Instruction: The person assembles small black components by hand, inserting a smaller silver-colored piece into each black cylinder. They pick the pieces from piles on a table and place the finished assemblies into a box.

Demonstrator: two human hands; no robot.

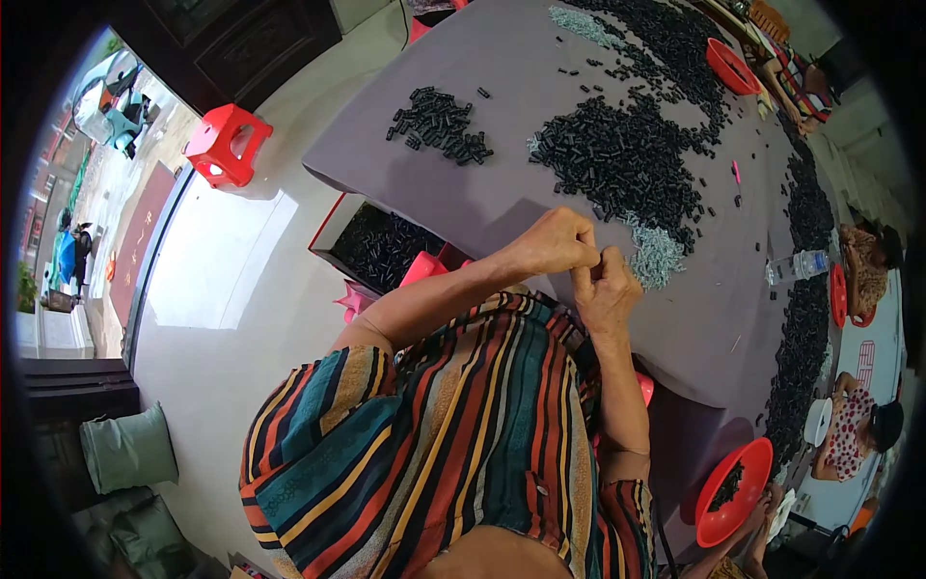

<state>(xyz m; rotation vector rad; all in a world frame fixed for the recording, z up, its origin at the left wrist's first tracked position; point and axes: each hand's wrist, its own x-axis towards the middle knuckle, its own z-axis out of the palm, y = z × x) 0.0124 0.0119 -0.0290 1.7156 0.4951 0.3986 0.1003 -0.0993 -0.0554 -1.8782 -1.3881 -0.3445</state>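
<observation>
Left hand: we see the left hand [555, 243] above the near edge of the grey-covered bench [357, 145], fingers curled, tips meeting the right hand's.
Right hand: we note the right hand [608, 288] bent upward, thumb and forefinger pinched against the left.
Grip: fingertips drawn together on both sides; we cannot tell whether a piece sits between them.
Black tubular pieces: we find the main heap of black tubular pieces [617, 154] on the bench, beyond the hands; a smaller cluster [439, 124] lies to its left.
Pale blue-green pieces: we record a small pile of pale blue-green pieces [656, 259] just right of the right hand, touching the black heap.
Open box: we see an open box [338, 227] of black pieces beside the bench, left of the hands.
</observation>
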